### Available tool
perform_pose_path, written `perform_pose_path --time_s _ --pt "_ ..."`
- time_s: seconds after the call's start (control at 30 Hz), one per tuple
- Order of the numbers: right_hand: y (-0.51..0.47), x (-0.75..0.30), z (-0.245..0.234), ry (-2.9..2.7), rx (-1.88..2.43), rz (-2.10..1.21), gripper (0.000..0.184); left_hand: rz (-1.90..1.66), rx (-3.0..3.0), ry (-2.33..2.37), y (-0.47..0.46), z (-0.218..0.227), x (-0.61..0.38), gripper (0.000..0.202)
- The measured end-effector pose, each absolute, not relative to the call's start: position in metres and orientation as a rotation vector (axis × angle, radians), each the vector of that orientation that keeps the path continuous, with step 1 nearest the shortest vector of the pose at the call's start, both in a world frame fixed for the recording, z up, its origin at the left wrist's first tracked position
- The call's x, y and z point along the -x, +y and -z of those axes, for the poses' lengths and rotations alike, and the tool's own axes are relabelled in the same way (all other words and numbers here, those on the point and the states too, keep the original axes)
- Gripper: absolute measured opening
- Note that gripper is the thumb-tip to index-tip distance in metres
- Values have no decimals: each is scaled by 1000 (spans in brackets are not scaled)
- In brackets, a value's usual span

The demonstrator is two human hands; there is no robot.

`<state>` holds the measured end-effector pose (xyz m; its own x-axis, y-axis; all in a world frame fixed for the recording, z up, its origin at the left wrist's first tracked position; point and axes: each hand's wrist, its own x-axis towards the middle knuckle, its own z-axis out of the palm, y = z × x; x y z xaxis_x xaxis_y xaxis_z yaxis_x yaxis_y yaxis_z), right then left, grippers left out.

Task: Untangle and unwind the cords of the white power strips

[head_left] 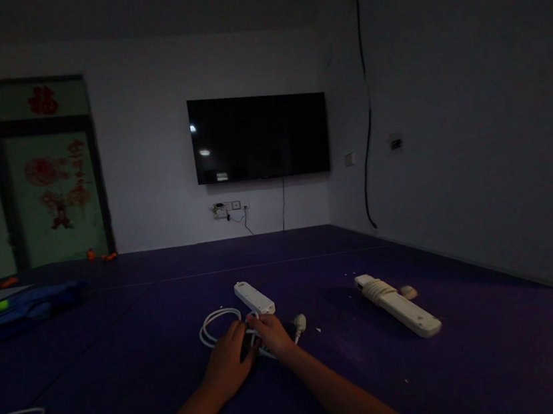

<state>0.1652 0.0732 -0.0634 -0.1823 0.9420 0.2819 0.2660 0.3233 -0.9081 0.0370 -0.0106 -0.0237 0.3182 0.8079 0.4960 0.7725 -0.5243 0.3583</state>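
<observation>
My left hand [231, 359] and my right hand [270, 334] are close together over the purple surface. Both are closed on a white power cord [219, 313], which loops out to the left of my left hand. The cord's plug [299, 323] lies just right of my right hand. Directly beyond my fingers rests a white power strip [254, 298], its near end by my right hand. Farther right lies a second power strip [411, 315] with its cord [380, 290] wound around one end. My fingertips partly hide the held cord.
The purple surface [159, 315] reaches back to the wall. At far left lies blue cloth [41, 304]; nearer, another white cable [17, 413]. Small orange objects [91, 254] sit near the glass door. A black cable [367, 88] hangs down the right wall. White scraps dot the surface.
</observation>
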Motion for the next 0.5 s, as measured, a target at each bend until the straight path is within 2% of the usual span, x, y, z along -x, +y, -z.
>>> perform_pose_path --time_s 0.5 --pt "77 -164 68 -1659 1050 -905 50 -998 -2524 1516 -5 30 -35 31"
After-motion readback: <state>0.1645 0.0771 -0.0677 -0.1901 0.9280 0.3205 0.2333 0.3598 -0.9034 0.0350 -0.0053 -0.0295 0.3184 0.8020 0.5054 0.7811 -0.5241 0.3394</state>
